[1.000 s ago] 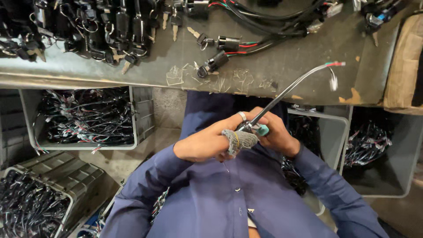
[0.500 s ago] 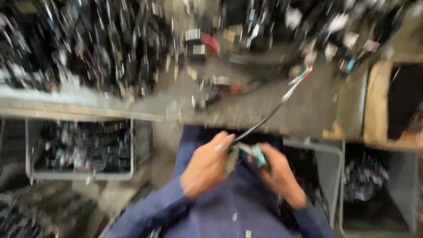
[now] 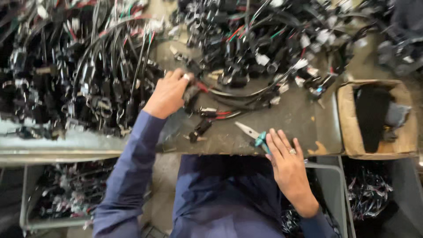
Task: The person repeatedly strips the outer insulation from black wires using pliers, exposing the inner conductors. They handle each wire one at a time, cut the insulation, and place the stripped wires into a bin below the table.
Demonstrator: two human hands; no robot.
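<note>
My left hand point(image 3: 168, 94) reaches out over the workbench point(image 3: 282, 132) and closes on a small black switch part with red wires point(image 3: 194, 91) at the edge of a big pile of black wire harnesses point(image 3: 75, 75). My right hand point(image 3: 285, 161) lies flat near the front edge of the bench, fingers spread, resting on the teal handles of a pair of pliers point(image 3: 253, 134) whose metal jaws point left. A black key switch with red wires point(image 3: 203, 127) lies between the two hands. Both sleeves are dark blue.
More harnesses and connectors point(image 3: 273, 44) are heaped at the back of the bench. A cardboard box point(image 3: 348, 128) with dark items stands at the right. Grey bins point(image 3: 332, 185) of wire parts sit under the bench on both sides.
Earlier both hands held a cable and the pliers near my chest. Now the left hand has reached up to the pile and the right has laid the pliers on the bench. The view tilted up.
</note>
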